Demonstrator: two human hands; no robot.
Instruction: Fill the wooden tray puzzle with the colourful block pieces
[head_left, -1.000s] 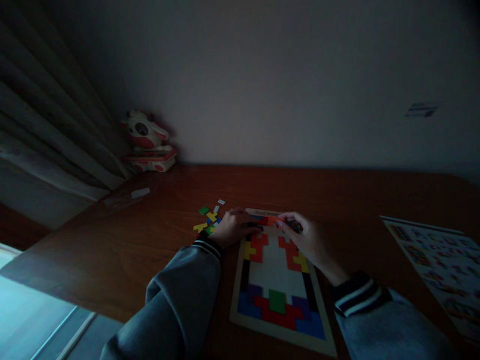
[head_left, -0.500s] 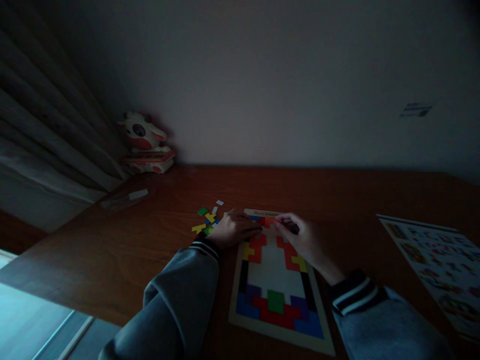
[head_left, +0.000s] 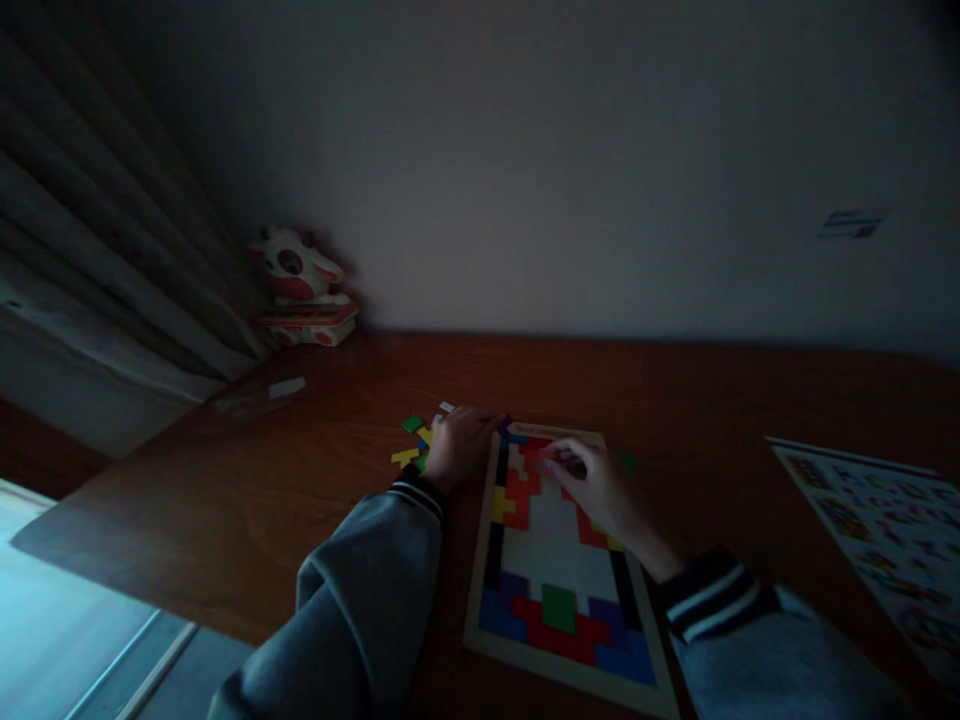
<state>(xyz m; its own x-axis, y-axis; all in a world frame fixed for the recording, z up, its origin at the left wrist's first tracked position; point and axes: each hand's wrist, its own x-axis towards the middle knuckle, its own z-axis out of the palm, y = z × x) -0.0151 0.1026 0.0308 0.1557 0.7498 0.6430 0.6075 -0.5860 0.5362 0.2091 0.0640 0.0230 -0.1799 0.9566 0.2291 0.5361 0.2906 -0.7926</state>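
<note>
— Where are the hands?

— The right hand [head_left: 592, 482] rests on the far end of the puzzle board [head_left: 555, 560], fingers curled over a red piece [head_left: 534, 462]; whether they grip it is too dark to tell.

— And the left hand [head_left: 457, 447]?

— Just left of the board on the tabletop [head_left: 300, 500], loosely curled beside loose pieces [head_left: 411, 440].

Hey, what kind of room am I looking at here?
Probably a room in a home, dimly lit. A wooden desk stands against a plain wall, a curtain hangs at the left, and a toy cow sits in the corner. Both hands work at a coloured block puzzle board.
</note>
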